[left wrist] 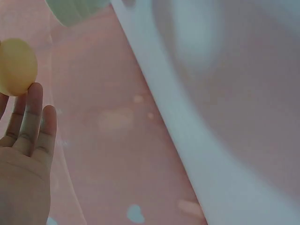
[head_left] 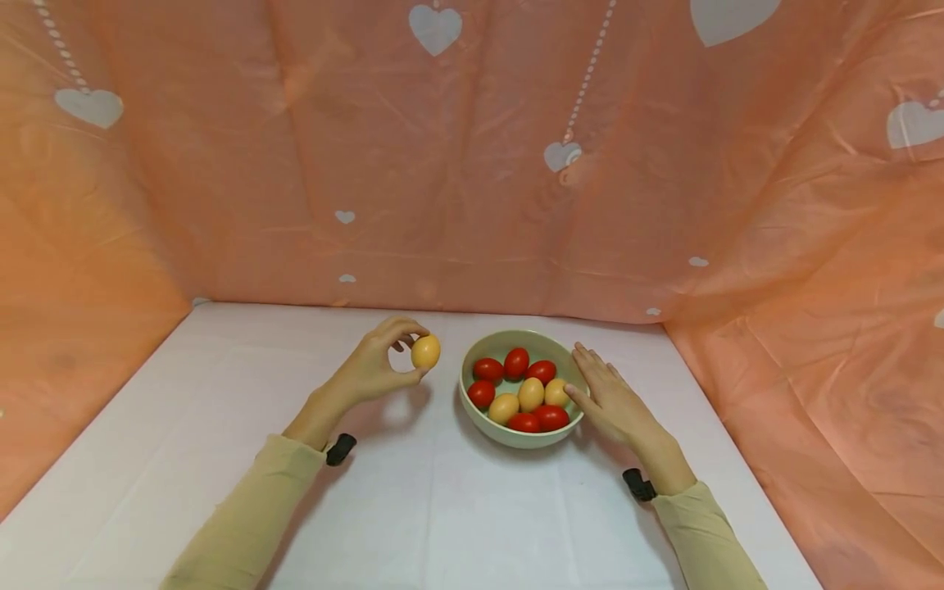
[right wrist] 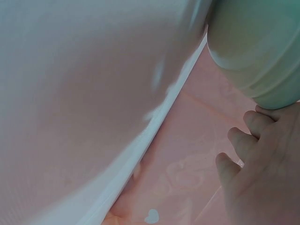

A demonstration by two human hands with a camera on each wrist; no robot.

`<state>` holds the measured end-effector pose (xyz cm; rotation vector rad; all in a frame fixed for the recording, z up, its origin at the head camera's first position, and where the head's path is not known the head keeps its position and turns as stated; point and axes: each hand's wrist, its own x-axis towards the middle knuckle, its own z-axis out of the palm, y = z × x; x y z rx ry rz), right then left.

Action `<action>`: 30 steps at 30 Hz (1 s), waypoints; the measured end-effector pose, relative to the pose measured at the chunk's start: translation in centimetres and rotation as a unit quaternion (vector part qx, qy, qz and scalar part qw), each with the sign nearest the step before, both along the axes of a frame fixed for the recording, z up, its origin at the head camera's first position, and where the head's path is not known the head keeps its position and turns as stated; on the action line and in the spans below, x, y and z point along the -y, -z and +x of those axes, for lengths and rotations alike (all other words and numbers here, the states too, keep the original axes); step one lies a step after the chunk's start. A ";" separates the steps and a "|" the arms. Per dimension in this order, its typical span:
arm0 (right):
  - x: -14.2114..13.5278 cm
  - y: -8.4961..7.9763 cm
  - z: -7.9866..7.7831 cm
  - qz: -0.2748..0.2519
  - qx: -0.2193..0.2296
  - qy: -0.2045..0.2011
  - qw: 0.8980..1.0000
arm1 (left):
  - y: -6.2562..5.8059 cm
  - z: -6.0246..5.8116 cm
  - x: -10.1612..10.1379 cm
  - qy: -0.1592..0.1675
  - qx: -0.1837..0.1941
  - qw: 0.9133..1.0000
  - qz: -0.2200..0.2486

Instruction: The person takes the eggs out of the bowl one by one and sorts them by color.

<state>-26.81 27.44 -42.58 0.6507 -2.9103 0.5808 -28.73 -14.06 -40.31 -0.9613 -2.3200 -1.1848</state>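
My left hand (head_left: 376, 365) pinches a yellow egg (head_left: 425, 351) between thumb and fingertips, raised above the table to the left of the bowl. In the left wrist view the same egg (left wrist: 18, 67) shows at the left edge, with some fingers (left wrist: 33, 112) extended below it. A pale green bowl (head_left: 525, 440) holds several red eggs (head_left: 516, 363) and 3 yellow eggs (head_left: 531, 394). On the bowl's right side rests my right hand (head_left: 619, 406), its fingers fairly straight along the outside and its thumb over the rim. The right wrist view shows these fingers against the bowl (right wrist: 262, 56).
A white cloth covers the table (head_left: 487, 516). Behind it and at both sides hangs an orange-pink curtain (head_left: 442, 180) with white hearts. A small black wrist device (head_left: 341, 450) sits at the left wrist, and another black device (head_left: 638, 485) at the right.
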 end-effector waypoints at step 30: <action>0.0 -0.1 0.0 -0.006 0.008 0.000 1.000 | 2.2 1.1 11.4 -0.126 0.122 0.970 -0.167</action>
